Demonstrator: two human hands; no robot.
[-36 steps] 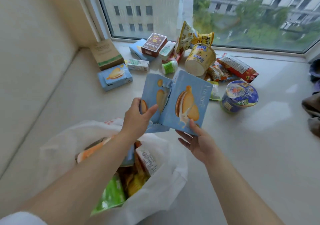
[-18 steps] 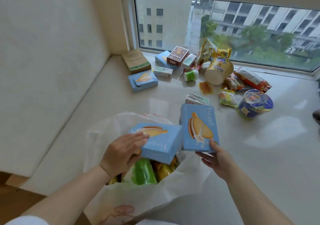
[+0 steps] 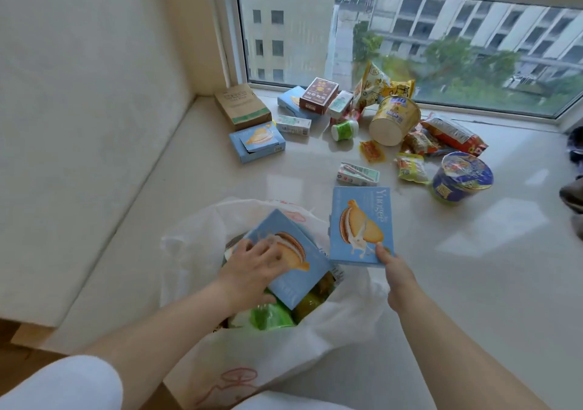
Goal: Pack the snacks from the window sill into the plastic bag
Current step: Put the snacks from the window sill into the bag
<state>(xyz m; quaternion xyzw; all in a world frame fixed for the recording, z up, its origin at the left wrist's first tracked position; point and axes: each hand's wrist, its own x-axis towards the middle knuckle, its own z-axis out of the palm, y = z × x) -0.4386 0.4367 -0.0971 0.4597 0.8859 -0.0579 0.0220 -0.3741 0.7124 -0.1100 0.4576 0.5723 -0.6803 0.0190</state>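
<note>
Over the mouth of the white plastic bag (image 3: 252,343), left hand (image 3: 252,272) spread flat on a tilted blue biscuit box (image 3: 288,256), fingers clamped along its left edge, lower corner dipping among green packets (image 3: 271,316) already inside. Just beside it, to the right, right hand (image 3: 392,272) pinching the bottom edge of a second blue biscuit box (image 3: 361,225), thumb on the printed face, box held upright and apart from the first, above the bag's right rim. Bag standing open on the pale window sill (image 3: 441,283), near the front edge.

Farther back on the sill, toward the glass, remaining snacks scattered: a brown paper-coloured box (image 3: 241,105) nearest the corner, an opened blue box (image 3: 257,141) lying flat just in front of it, a small white-green carton (image 3: 293,125) beside that. Behind, a dark red box (image 3: 318,95) resting on another blue box (image 3: 290,102). Centre: a small green-white bottle (image 3: 344,129) on its side, a yellow cup of noodles (image 3: 394,119) tipped over, yellow crisp bags (image 3: 378,84) leaning against the window. Right: a red-orange packet (image 3: 457,135), a small green-yellow sachet (image 3: 410,166), a blue noodle bowl (image 3: 460,177) upright with lid on. Between bowl and held box, a flat white carton (image 3: 358,174); an orange sachet (image 3: 371,151) just behind it.
</note>
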